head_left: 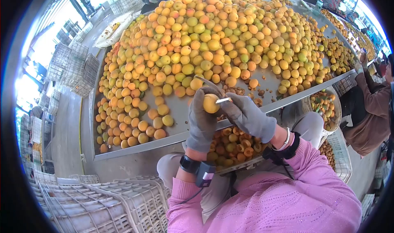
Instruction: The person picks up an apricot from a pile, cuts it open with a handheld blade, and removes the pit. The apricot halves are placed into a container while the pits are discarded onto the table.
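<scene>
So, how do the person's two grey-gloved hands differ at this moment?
The left hand grips a round yellow fruit; the right hand pinches a small silver blade against that fruit. The left wrist carries a black band with a box-like device; the right wrist carries a thin white bangle beside a black strap. Both wear grey gloves and pink knitted sleeves.

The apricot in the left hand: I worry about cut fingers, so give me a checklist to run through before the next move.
1. Left hand grip closed around the apricot: ok.
2. Right hand holds the blade firmly: ok.
3. Both hands gloved: ok.
4. Blade edge clear of the left fingers: cannot tell.
5. Tray of fruit on the lap, under the hands: ok.
6. Co-worker's sleeve apart from both hands: ok.
</scene>
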`<move>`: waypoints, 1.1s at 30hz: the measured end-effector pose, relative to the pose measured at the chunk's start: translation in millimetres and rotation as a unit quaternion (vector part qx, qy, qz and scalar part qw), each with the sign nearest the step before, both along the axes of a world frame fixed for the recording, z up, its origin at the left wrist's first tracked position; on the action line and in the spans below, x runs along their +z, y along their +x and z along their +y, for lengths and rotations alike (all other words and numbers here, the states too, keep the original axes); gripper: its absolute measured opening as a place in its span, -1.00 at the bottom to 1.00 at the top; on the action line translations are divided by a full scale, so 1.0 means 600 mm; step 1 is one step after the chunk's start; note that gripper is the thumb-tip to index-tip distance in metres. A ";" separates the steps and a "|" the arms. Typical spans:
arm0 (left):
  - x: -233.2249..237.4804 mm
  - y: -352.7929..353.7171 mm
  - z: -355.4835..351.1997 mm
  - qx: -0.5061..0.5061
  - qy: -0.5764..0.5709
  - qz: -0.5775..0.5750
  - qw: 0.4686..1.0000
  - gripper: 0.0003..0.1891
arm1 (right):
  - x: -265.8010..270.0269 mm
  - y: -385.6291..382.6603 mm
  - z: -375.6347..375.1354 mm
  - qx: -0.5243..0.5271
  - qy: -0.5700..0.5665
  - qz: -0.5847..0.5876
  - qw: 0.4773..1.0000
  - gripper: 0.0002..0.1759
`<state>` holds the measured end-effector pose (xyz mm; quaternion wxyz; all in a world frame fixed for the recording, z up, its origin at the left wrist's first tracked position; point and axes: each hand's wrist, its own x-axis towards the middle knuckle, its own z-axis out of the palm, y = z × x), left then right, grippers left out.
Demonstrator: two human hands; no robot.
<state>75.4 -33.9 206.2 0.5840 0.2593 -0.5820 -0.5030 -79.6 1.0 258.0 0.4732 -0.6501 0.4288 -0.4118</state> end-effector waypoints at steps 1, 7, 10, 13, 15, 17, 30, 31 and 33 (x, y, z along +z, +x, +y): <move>0.005 -0.003 0.004 0.000 0.000 0.000 1.000 -0.64 | -0.010 0.004 -0.001 -0.021 -0.027 0.022 0.999 -0.60; -0.010 -0.012 -0.002 0.018 0.133 0.113 0.985 -0.70 | -0.049 0.027 -0.012 -0.076 -0.062 0.065 0.993 -0.61; -0.005 -0.014 -0.007 0.121 0.101 0.004 0.987 -0.62 | -0.035 0.027 -0.027 -0.066 -0.051 0.107 0.991 -0.62; -0.041 -0.017 -0.020 0.156 0.204 0.070 0.964 -0.62 | -0.052 0.018 -0.044 -0.088 -0.124 0.259 0.954 -0.64; -0.065 -0.011 -0.029 0.259 0.149 -0.058 0.952 -0.59 | -0.060 0.005 -0.048 -0.116 -0.207 0.360 0.902 -0.66; -0.015 -0.007 -0.019 0.198 0.235 0.023 0.951 -0.62 | -0.053 -0.011 -0.050 -0.182 -0.175 0.390 0.886 -0.67; -0.018 -0.040 0.005 -0.070 0.282 0.261 0.921 -0.70 | -0.084 0.012 0.004 -0.099 -0.060 0.149 0.982 -0.64; -0.021 -0.042 0.003 -0.072 0.282 0.262 0.920 -0.70 | -0.091 0.012 0.001 -0.099 -0.063 0.159 0.980 -0.65; -0.025 -0.046 -0.001 -0.077 0.338 0.307 0.886 -0.72 | -0.095 0.007 -0.001 -0.100 -0.067 0.172 0.978 -0.65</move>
